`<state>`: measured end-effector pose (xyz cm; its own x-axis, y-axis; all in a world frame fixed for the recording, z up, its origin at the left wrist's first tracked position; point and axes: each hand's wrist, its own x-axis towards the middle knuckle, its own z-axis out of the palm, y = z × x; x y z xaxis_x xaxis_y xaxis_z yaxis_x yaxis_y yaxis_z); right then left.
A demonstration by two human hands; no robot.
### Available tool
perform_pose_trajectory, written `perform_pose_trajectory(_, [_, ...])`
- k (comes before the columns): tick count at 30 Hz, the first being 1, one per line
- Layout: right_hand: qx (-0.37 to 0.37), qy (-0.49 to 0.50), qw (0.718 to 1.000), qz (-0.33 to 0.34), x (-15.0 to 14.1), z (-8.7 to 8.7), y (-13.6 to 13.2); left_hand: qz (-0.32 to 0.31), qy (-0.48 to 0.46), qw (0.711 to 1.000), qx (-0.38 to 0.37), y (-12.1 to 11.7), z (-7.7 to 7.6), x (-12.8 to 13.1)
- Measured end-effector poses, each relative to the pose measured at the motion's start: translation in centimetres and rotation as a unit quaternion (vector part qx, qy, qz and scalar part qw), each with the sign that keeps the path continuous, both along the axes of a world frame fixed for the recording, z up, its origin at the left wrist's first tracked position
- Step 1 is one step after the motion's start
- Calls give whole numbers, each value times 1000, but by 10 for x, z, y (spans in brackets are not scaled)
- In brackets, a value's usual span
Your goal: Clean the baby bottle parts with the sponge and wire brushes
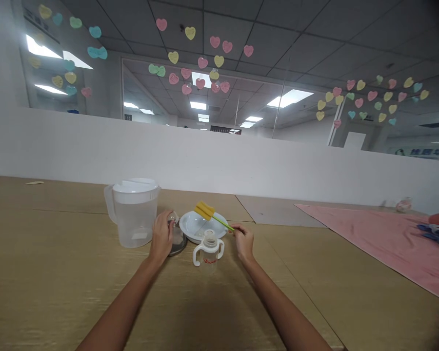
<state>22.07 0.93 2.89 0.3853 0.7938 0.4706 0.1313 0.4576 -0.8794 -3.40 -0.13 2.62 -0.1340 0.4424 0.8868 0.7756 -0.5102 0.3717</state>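
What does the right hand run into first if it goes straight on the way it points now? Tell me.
Judging by the forearm's line, the right hand, pinching the green handle of the sponge bottle brush, would probably meet the rim of the white plate first, passing beside the two-handled baby bottle. Depth is hard to judge.

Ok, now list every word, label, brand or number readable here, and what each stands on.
Red lettering on the baby bottle: too blurred to read.
Blue sign, far right: characters too blurred to read.
Dark sign, upper left: too blurred to read.
Paper hearts: some show marks, too small to read.
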Motion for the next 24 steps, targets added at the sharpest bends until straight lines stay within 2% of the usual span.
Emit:
perform_pose_trajectory(4, [-8, -8, 1000, 2, -1, 0, -1, 17, 33, 996, -83, 10, -12, -5])
perform_pose_trajectory(7, [-15, -10, 1000, 3, -1, 0, -1, 35, 47, 991, -122, 11, -16, -5])
perform_pose_trajectory(16, [-19, -8, 1000, 5, -1, 0, 0, 49, 55, 989, -132, 4, -10, -5])
perform_pose_trajectory(24, [-21, -42, 999, -10, 0, -1, 1, 65, 89, 964, -243, 5, -14, -5])
